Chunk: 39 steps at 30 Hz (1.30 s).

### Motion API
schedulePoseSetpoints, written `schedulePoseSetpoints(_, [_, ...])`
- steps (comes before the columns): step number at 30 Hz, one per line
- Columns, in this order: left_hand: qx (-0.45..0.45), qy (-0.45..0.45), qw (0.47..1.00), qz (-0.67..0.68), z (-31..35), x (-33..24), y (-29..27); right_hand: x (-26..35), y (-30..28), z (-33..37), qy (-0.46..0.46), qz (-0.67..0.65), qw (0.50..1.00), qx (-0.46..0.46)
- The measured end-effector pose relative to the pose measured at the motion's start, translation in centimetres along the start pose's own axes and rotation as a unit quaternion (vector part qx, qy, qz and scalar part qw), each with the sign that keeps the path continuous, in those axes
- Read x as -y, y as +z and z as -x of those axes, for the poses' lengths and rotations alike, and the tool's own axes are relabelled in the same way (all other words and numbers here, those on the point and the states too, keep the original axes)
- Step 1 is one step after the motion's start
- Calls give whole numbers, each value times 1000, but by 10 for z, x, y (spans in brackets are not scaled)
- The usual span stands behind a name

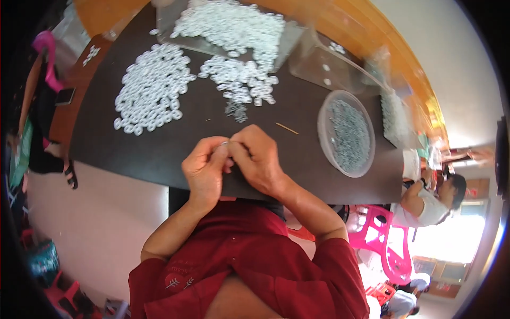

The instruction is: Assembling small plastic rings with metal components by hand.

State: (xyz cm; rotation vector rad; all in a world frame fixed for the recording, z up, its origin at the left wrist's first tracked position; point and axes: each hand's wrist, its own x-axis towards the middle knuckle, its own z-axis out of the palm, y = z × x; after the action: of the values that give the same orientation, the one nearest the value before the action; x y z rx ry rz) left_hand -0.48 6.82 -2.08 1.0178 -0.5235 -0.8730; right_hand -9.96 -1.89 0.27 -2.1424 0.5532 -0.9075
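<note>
My left hand (204,169) and my right hand (258,158) meet above the near part of the dark table, fingers closed and pressed together. Between the fingertips shows a bit of a small white piece (225,142); most of it is hidden, and what the right fingers grip cannot be made out. Just beyond lies a small heap of grey pin-like metal parts (237,111). Behind that heap is a loose pile of small white oval plastic pieces (234,77). A wider, flatter spread of white oval pieces with centre holes (153,89) lies to the left.
A clear bin (289,48) heaped with white pieces stands at the back. At right are a round tub (324,139) of small grey parts and another clear bin (311,66). A thin wooden stick (287,128) lies beyond my right hand. Other people sit nearby.
</note>
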Motion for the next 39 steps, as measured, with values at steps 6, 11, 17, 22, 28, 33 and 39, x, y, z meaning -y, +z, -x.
schedulePoseSetpoints(6, [-20, -13, 1000, 4, 0, -4, -1, 2, -31, -8, -140, 118, 983, 31])
schedulePoseSetpoints(11, [-22, -10, 1000, -3, -6, -3, 3, 3, -152, -50, -56, 319, 895, -307])
schedulePoseSetpoints(17, [-21, 32, 999, 12, -3, -1, -5, -42, -256, -51, 178, 176, 900, -357])
schedulePoseSetpoints(22, [9, 36, 999, 22, -8, 1, -4, -102, -418, 35, 250, 484, 734, -406])
schedulePoseSetpoints(28, [6, 29, 1000, 11, -8, -3, 0, -176, -501, 135, 272, 609, 703, -245])
schedulePoseSetpoints(33, [-29, 21, 999, -13, -1, -4, -2, -68, -334, 40, 272, 279, 878, -278])
schedulePoseSetpoints(39, [14, 23, 1000, 16, -3, -1, -2, -26, -153, 2, 19, 246, 969, -1])
